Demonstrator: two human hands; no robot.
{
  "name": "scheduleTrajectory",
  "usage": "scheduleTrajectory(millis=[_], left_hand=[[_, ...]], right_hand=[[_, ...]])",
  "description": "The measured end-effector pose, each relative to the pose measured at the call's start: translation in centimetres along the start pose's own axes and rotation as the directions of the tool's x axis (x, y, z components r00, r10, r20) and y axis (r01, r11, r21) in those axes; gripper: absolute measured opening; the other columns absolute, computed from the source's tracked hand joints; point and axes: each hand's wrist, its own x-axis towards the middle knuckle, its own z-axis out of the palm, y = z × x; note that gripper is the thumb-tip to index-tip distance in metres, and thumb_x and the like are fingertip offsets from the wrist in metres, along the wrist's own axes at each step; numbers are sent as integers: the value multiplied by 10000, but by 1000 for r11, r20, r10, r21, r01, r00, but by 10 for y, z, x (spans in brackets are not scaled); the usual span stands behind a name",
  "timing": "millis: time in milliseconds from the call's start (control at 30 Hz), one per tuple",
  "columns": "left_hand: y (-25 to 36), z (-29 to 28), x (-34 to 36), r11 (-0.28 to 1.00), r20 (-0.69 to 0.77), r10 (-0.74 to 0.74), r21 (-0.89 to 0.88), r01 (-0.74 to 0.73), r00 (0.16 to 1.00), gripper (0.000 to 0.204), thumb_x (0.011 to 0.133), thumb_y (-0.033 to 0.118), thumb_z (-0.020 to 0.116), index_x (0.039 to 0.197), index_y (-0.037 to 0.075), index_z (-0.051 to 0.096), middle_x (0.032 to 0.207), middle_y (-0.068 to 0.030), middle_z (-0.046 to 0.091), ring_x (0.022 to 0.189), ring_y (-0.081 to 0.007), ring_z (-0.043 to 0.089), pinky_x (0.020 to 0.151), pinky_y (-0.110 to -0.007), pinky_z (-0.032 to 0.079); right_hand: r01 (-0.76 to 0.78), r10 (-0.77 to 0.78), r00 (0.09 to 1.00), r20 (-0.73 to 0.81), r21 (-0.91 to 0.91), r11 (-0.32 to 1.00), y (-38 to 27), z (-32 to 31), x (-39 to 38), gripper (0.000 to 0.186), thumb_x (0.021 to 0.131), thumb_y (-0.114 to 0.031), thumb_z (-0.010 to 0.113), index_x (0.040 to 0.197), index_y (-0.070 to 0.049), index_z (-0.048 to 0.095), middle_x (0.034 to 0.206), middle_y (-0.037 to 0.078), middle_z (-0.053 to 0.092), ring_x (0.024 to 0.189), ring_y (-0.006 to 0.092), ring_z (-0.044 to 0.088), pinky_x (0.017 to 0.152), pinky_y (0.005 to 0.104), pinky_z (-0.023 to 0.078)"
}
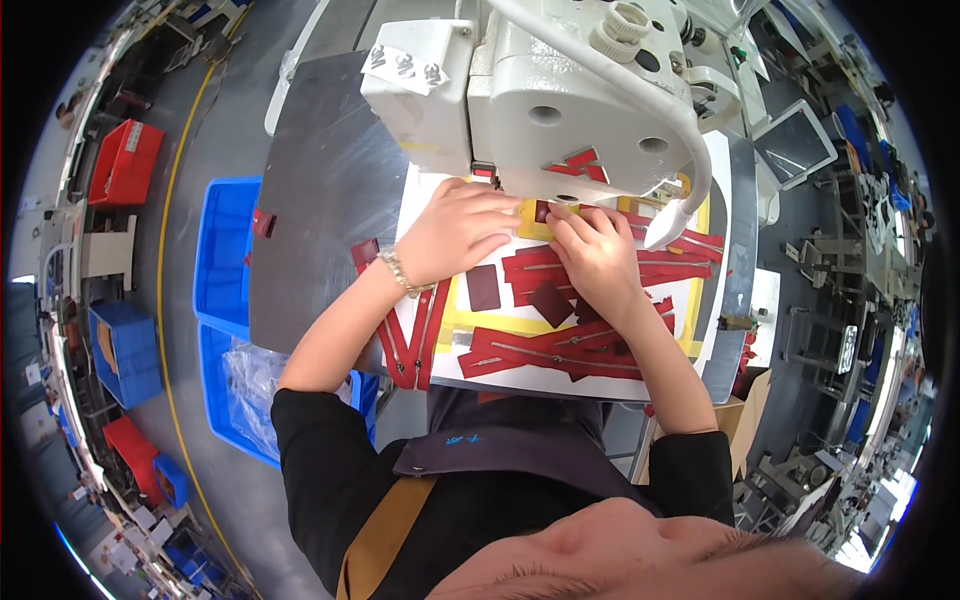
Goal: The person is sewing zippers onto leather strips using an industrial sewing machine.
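Observation:
My left hand (462, 232) lies with its fingers stretched out, close under the head of a white sewing machine (580, 115). My right hand (598, 258) is closed, its bent fingertips at the edge of a small dark red patch (543, 211) on a yellow-edged area; how firmly it grips is hard to see. Red zippers (560, 350) lie in a loose pile below the hands, with more red zipper strips (660, 262) beside my right hand. Two dark red square pieces (483, 287) lie between my forearms. Another zipper (420, 335) bends in a V under my left wrist.
The grey metal table (320, 180) carries a white sheet with yellow tape (520, 325). Blue bins (228, 260) stand at the left, one holding clear plastic. A white hose (690, 130) curves down near my right hand. Red and blue crates (127, 162) line the aisle's far left.

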Motion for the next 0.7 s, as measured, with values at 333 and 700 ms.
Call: scheduleTrajectory(millis=[333,700], left_hand=[[7,-41,-49,869,-41,-492,40,494,869,162,799,97,681,960,98,696,898,-10,654,902,-215,562,786,-339,377],[28,-37,-49,838,199,-542,57,542,817,297,765,289,726,947,105,581,887,-62,540,917,-265,500,812,-356,321]], right_hand=[[-14,14,1000,-8,-2,1000,3,0,-2,245,773,-97,661,1011,-37,644,1099,41,669,914,219,606,873,381,468],[-2,3,1000,24,-36,999,2,3,-1,314,757,-106,696,1058,-33,641,1124,45,660,934,236,604,868,381,476]])
